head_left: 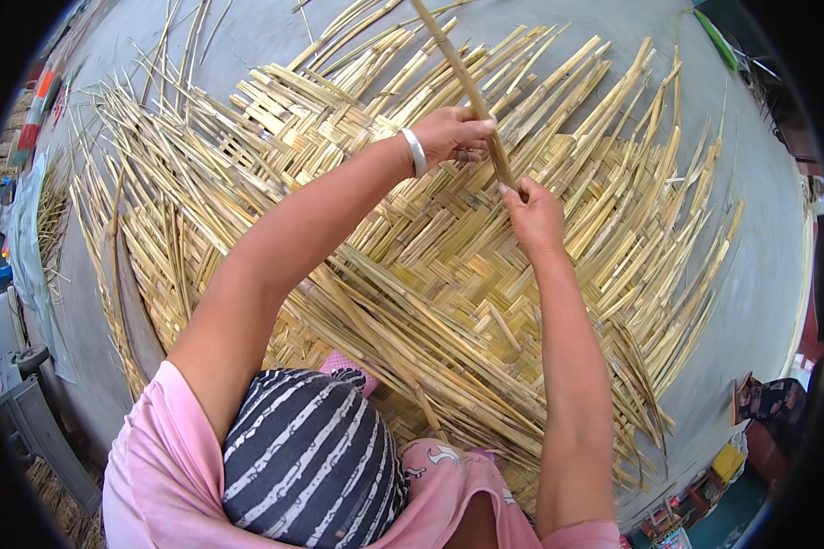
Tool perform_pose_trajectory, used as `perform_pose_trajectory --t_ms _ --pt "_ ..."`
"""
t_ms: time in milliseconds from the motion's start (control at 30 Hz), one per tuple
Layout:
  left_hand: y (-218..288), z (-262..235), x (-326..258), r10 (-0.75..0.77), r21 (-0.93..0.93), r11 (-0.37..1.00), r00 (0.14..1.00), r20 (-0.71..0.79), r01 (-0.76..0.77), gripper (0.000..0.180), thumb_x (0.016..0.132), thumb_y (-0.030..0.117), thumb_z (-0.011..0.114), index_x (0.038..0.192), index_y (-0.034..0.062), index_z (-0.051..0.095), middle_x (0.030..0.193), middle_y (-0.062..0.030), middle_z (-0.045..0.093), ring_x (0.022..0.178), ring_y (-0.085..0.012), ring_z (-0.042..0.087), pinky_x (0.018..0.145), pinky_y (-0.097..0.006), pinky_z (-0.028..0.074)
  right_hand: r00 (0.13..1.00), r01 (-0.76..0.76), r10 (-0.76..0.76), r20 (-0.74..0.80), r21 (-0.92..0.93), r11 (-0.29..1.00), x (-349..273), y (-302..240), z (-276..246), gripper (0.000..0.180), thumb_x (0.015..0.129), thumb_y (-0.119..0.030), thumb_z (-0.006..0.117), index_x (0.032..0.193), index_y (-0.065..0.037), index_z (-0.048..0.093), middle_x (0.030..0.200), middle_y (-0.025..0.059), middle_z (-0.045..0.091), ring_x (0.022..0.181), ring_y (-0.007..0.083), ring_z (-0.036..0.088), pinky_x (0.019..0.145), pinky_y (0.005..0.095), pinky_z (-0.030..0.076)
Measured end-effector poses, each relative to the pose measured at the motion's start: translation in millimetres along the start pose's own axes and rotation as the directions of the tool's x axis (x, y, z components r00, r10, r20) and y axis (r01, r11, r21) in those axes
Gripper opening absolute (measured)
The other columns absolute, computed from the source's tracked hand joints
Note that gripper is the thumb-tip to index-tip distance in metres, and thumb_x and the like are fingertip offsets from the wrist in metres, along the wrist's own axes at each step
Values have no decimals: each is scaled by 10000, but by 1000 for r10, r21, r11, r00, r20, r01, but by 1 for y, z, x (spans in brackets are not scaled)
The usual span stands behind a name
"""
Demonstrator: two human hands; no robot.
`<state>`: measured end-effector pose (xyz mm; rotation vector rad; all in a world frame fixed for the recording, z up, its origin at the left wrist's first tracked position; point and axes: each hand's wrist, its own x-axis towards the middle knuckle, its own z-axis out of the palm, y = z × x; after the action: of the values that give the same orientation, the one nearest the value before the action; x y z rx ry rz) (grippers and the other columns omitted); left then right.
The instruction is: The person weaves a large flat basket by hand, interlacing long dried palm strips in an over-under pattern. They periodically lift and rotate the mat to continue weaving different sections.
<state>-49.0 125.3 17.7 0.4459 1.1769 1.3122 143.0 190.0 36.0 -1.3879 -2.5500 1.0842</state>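
The cane is held over a woven mat, its long axis running from about 11 o'clock to 5 o'clock, with 12 o'clock pointing away from the person. Both hands grip it, near one another but not touching. The right hand pinches the lower end between thumb and fingers; the left hand, at its 11 o'clock, has its fingers bent onto the shaft higher up. So the right hand is nearer the lower end, and the long part leaves the left hand toward 11 o'clock and passes out of view. Whether the lower end touches the weave cannot be told.

The herringbone weave shows at 6 o'clock from the hands. A sheaf of loose strips lies across the mat along a 10-to-4 o'clock line, passing under the left arm. The mat's unwoven ends fan out between 12 and 4 o'clock, ragged along the edge, and beyond them grey floor stretches at 3 o'clock.
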Motion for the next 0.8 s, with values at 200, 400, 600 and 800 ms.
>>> perform_pose_trajectory --t_ms 200,400,600,800 --pt "0 18 39 24 759 645 995 92 -86 424 828 151 626 1183 -50 512 1059 -124 637 940 -194 613 799 -313 507 982 14 16 -190 157 988 -5 3 10 236 837 -304 628 838 -68 629 646 111 595 583 268 543 588 360 435" --pt "13 57 51 -43 987 146 997 -63 69 272 765 111 574 980 -32 658 1005 -246 638 970 -355 620 812 -401 500 973 1 47 -225 207 978 -18 -2 1 287 827 -266 641 736 -12 542 604 101 553 530 219 449 543 337 398" --pt "19 46 66 -8 853 514 995 -104 93 378 698 273 740 956 8 664 932 -189 669 867 -336 646 740 -389 508 968 42 52 -246 359 933 -28 2 3 320 841 -233 648 712 7 480 592 78 515 556 134 389 547 300 400" --pt "7 60 67 6 980 197 999 -36 34 362 715 270 724 942 -3 656 897 -183 669 872 -309 649 714 -372 508 966 29 84 -244 427 904 -34 7 1 286 849 -202 648 731 10 497 603 56 528 565 107 404 542 281 402"
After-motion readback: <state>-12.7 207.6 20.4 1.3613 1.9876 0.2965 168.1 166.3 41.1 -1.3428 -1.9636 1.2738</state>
